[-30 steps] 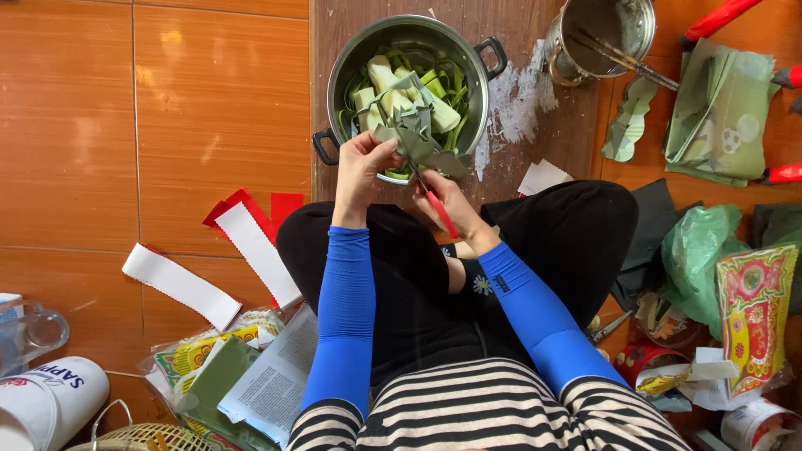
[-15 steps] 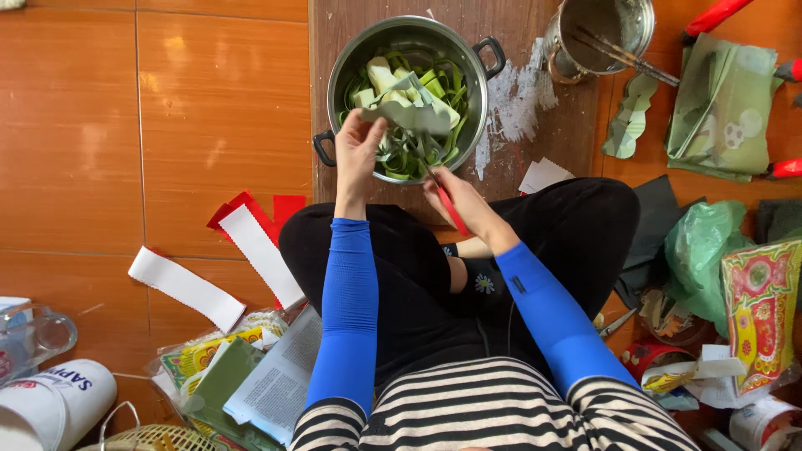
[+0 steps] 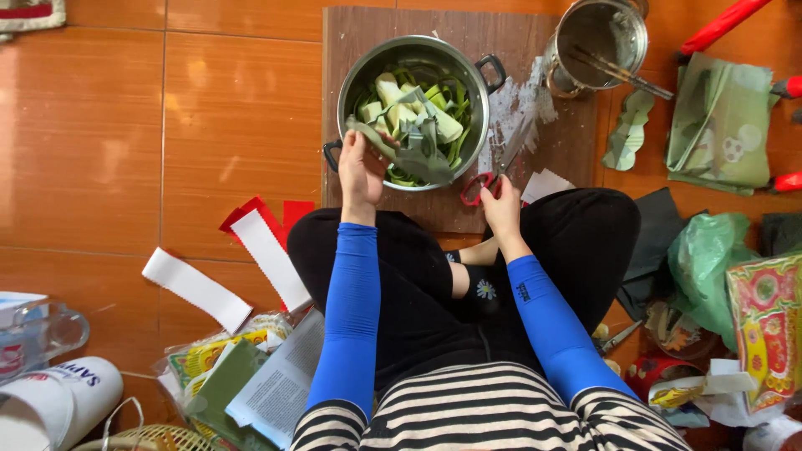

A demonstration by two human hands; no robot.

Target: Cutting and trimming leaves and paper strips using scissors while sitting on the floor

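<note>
**Green leaf strip going into steel pot, scissors set down on board**

Steel round pot with two black handles (image 3: 415, 58) sits upper centre of frame on a brown wooden board (image 3: 351, 33), part-filled with leaf-wrapped pale parcels (image 3: 418, 108). Left hand (image 3: 361, 171) at the pot's lower-left rim, fingers closed on the end of a long grey-green leaf strip (image 3: 409, 154) that drapes across the rim into the pot. Right hand (image 3: 501, 209) low on the board just right of the pot, fingers curled around the red-handled metal scissors (image 3: 499, 167); blades point up-right, flat on the board. Can't tell if the blades are shut.

Doing it well, as I judge it: keep the strip pinched near its end so it doesn't slide back out over the rim; lay it on top of the parcels, not down the side. Keep the scissor points aimed away from the left wrist and flat on the wood. Pot rim overhangs the lap-side edge of nothing visible, so steadying looks fine.

Around: smaller steel pot with chopsticks (image 3: 601, 38) upper right, green patterned cloth (image 3: 723, 121) right of it, white and red paper strips (image 3: 267, 250) on orange floor tiles (image 3: 125, 125) at left, green plastic bag (image 3: 706, 259) at right.
</note>
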